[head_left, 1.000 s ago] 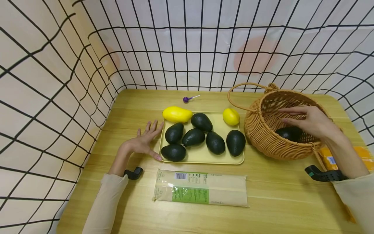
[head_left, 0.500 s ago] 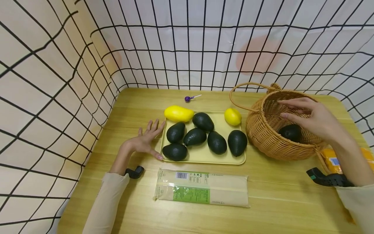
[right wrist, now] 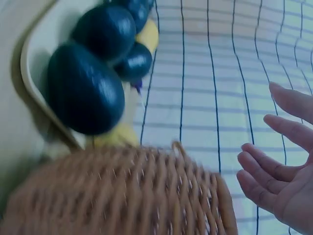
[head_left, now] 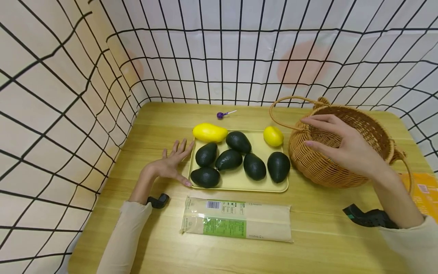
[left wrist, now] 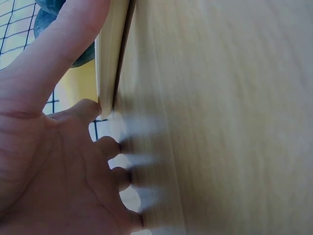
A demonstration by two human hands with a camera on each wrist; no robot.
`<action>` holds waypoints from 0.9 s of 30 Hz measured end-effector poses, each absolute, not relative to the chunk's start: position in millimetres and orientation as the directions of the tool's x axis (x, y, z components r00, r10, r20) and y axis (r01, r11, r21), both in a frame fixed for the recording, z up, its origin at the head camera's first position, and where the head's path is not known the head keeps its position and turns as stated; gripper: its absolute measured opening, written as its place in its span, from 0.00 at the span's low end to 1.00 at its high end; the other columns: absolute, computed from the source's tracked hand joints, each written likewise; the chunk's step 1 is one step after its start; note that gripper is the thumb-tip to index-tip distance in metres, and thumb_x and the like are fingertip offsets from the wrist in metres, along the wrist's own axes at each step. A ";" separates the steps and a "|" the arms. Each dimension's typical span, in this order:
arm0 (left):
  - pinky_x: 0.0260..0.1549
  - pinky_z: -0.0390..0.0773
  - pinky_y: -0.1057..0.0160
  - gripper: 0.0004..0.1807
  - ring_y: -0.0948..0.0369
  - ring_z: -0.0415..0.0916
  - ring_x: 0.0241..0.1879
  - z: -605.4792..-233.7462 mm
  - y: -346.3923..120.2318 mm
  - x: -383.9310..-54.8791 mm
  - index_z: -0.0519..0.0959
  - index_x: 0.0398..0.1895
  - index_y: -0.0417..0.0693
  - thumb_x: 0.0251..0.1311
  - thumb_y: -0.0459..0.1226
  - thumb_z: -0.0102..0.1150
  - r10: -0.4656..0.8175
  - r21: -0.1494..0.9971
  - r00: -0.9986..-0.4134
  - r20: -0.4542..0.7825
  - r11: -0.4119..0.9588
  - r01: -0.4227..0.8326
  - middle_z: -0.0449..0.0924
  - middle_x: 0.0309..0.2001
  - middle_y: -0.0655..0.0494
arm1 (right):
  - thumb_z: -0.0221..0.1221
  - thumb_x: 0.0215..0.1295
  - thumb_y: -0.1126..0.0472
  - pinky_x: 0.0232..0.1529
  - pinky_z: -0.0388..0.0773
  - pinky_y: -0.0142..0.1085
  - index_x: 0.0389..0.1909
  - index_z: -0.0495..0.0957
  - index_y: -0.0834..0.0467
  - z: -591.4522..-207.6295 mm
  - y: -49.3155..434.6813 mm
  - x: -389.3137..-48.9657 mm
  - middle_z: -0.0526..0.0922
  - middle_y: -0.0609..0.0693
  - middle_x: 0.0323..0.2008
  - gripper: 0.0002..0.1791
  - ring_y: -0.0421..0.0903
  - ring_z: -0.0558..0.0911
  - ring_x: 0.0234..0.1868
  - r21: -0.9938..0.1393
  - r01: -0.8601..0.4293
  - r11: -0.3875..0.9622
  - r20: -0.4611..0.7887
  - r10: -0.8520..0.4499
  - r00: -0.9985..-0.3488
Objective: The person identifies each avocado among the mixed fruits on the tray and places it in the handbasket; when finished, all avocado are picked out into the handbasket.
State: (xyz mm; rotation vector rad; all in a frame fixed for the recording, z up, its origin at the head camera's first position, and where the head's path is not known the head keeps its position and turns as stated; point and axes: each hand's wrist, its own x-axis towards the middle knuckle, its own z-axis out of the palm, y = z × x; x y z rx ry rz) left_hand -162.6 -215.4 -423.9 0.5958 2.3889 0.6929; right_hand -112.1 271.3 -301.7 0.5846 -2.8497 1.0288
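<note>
My left hand (head_left: 169,165) lies with fingers spread at the left edge of a pale yellow tray (head_left: 236,183); in the left wrist view its thumb (left wrist: 63,44) and index finger touch the tray's rim. Several dark avocados (head_left: 254,166) lie on that tray, with a yellow mango (head_left: 210,132) at its back left corner and a lemon (head_left: 273,136) at the back right. Over the near side of a wicker basket (head_left: 315,167) my right hand (head_left: 345,146) hovers, fingers apart and nothing between them. It hides part of the basket's inside.
A long cream and green packet (head_left: 263,222) lies in front of the tray. Behind the tray is a purple lollipop (head_left: 220,115). An orange packet (head_left: 424,194) sits right of the basket, partly behind my right arm. Black wire mesh (head_left: 232,57) surrounds the table's back and sides.
My right hand has come up out of the basket and moved left, empty. The avocado seen inside the basket before is now hidden behind it. My left hand stays at the tray.
</note>
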 end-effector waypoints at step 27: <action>0.69 0.14 0.23 0.79 0.40 0.05 0.79 -423.3 -215.3 -162.9 0.28 0.84 0.54 0.44 0.52 0.83 0.547 0.602 -0.735 -0.401 0.762 0.238 0.09 0.81 0.40 | 0.73 0.62 0.56 0.68 0.68 0.68 0.69 0.77 0.51 -380.1 180.7 -119.8 0.69 0.61 0.73 0.33 0.65 0.70 0.72 -0.652 -0.481 0.586 0.065 -0.590 -0.805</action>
